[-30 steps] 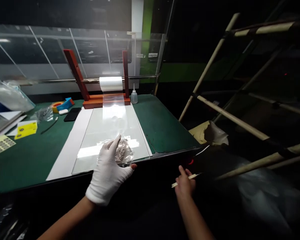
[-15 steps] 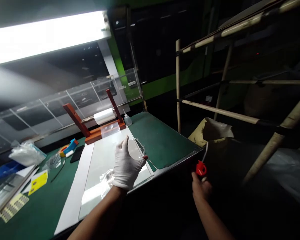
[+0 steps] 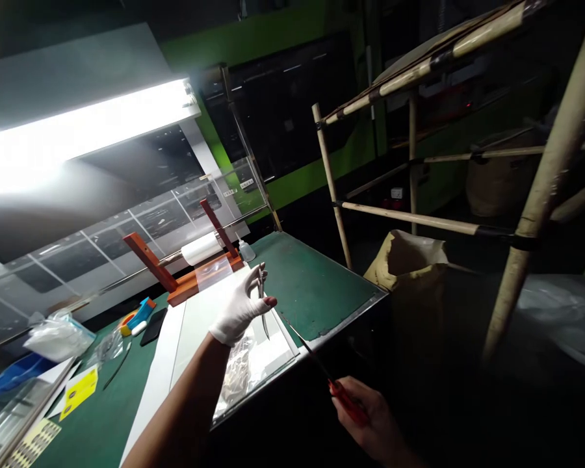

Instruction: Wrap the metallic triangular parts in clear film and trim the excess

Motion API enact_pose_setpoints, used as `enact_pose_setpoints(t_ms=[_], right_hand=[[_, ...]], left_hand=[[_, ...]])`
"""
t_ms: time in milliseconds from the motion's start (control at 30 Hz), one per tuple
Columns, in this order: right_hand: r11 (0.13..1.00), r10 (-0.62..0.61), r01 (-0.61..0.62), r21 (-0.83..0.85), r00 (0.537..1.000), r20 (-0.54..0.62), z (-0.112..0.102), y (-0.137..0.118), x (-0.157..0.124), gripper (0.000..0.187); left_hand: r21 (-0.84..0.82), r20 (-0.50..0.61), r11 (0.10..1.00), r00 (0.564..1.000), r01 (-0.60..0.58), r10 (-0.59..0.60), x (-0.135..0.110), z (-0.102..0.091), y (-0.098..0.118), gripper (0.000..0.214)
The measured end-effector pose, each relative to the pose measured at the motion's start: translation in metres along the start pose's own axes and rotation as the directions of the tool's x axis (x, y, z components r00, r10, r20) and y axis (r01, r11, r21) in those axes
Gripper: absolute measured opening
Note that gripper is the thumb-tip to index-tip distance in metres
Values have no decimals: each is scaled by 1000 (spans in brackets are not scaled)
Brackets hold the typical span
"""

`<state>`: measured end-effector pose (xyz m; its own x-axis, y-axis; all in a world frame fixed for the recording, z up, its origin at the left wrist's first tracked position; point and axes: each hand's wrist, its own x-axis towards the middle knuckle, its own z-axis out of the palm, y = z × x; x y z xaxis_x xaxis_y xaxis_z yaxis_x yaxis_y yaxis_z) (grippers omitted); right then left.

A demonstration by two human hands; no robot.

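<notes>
My left hand (image 3: 244,305), in a white glove with a bare thumb tip, is over the right side of a glass sheet (image 3: 195,338). Its thumb and fingers are bent around a thin, pale, curved strip (image 3: 266,327), whose lower end hangs below the thumb. My bare right hand (image 3: 370,413) grips a red-handled tool (image 3: 350,404) in front of the table edge. The tool's long thin shaft points up and left to the glass corner; whether it is a screwdriver or scissors I cannot tell. Crumpled clear film (image 3: 238,374) lies on the glass below my left hand.
Behind the glass stands a wooden holder (image 3: 180,289) with a film roll (image 3: 199,248), beside a nozzle bottle (image 3: 246,250). A tape dispenser (image 3: 143,311) and a black pad (image 3: 153,327) lie left. Right are a paper sack (image 3: 419,305) and a bamboo frame (image 3: 414,218).
My left hand has turned and closed around the curved strip. My right hand has come left and down, swinging the tool's shaft toward the glass corner. The view has shifted somewhat.
</notes>
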<state>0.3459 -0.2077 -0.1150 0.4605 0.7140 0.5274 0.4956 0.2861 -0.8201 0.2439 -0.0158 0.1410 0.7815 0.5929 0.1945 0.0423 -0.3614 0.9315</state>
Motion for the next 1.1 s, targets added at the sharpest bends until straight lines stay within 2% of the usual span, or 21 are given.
enact_pose_setpoints(t_ms=[100,167,233,267,333,433,533,567,600,800,900,1000,1100], right_hand=[[1000,-3,2,24,1000,18,1,0,-4,12],[997,32,-31,66,999,-15,1,2,-7,11],[988,137,-128,82,984,-111,1,8,-7,18],[974,226,-214,80,953,-203,-1,11,-6,24],[911,400,-404,80,823,-403,-6,22,0,38],[786,552,-595,166,554,-623,-20,40,19,50],[733,598,-589,340,320,-735,-33,59,42,57],[735,598,-563,377,277,-753,-36,65,47,59],[747,589,-539,389,266,-763,-38,71,50,61],[794,550,-478,376,300,-779,-36,98,41,74],[782,545,-510,358,280,-790,-35,110,43,73],[751,556,-569,336,269,-787,-34,120,49,71],[714,575,-636,294,292,-764,-20,114,37,72]], left_hand=[[-11,-6,1000,1000,11,-11,-5,2,3,101],[27,-26,1000,1000,4,-3,-5,1,3,103],[121,-68,993,998,-9,17,-6,-1,3,104],[187,-93,982,995,-12,30,-7,-1,4,103],[315,-145,949,988,-5,54,-11,0,4,97],[419,-211,906,977,52,42,-23,6,1,89],[424,-242,900,970,100,6,-42,13,-8,86],[424,-236,900,972,99,4,-50,15,-11,85],[430,-222,898,975,93,5,-58,17,-15,85],[493,-167,862,985,121,-42,-109,26,-36,88],[474,-154,868,985,148,-84,-130,33,-46,90],[383,-156,905,978,186,-136,-145,42,-54,92],[333,-200,916,966,222,-161,-154,48,-58,92]])
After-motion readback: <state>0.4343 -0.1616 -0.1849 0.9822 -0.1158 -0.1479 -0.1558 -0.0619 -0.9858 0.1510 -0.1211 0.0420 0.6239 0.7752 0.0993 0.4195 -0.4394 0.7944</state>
